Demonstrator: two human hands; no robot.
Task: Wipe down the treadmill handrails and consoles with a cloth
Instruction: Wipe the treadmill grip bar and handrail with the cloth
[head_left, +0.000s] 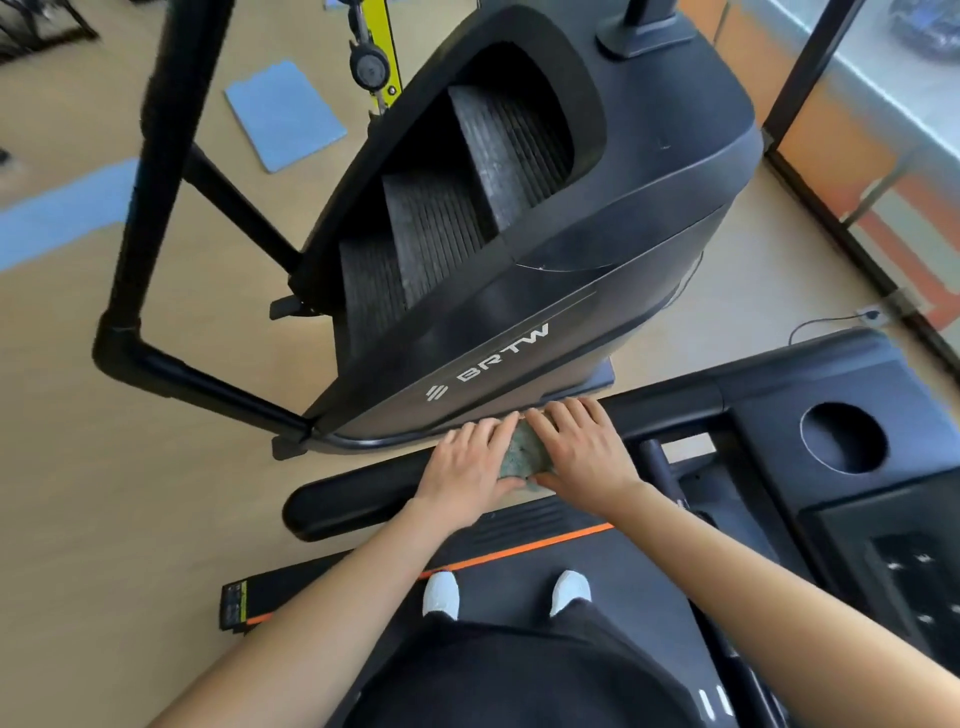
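We stand on the treadmill belt (519, 587), our white shoes (441, 592) just inside its orange edge stripe (519, 553). Both our hands meet on the black handrail (353, 499) at our left. The grey-green cloth (524, 454) lies bunched on top of the rail between them. Our left hand (467, 467) and our right hand (582, 452) lay their fingers close together over the cloth's far side, with the thumbs tucked against its near edge, so that each hand clasps the cloth around the rail.

To our right the rail joins the dark console (769, 441), which has a round cup well (841, 441) and a panel of buttons (909, 587). Just beyond the rail stands a black stair climber (649, 171) marked BRTW. The floor (130, 519) is pale wood-look, with a blue mat (285, 114) lying on it farther off. A wall socket plate (870, 313) with a thin cable sits near the glazed wall (883, 156) on the right.
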